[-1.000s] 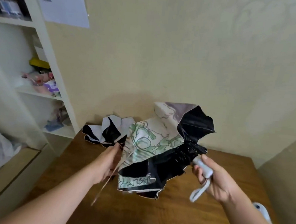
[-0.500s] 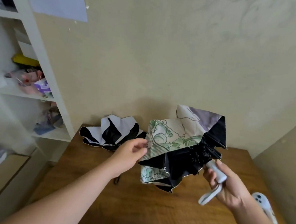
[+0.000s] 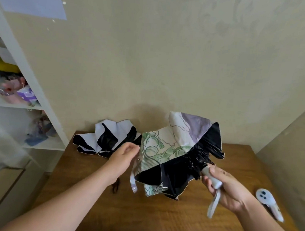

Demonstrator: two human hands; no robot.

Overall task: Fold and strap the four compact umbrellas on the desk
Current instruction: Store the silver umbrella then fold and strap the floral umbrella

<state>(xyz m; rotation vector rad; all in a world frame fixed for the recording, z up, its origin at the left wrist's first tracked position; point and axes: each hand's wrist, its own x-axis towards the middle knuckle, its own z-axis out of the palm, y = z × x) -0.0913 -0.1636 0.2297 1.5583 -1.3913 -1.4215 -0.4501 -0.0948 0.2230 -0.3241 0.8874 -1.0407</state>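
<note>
The right hand (image 3: 227, 187) grips the printed umbrella (image 3: 172, 156) by its handle; the left hand (image 3: 123, 160) pinches its canopy edge.

Wooden desk (image 3: 159, 219) — white-and-black umbrella (image 3: 107, 139) at back, black cord (image 3: 115, 185), white controller (image 3: 269, 203) at right.

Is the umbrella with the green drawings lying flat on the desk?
No, the printed umbrella is held above the desk, the right hand gripping its handle.
</note>
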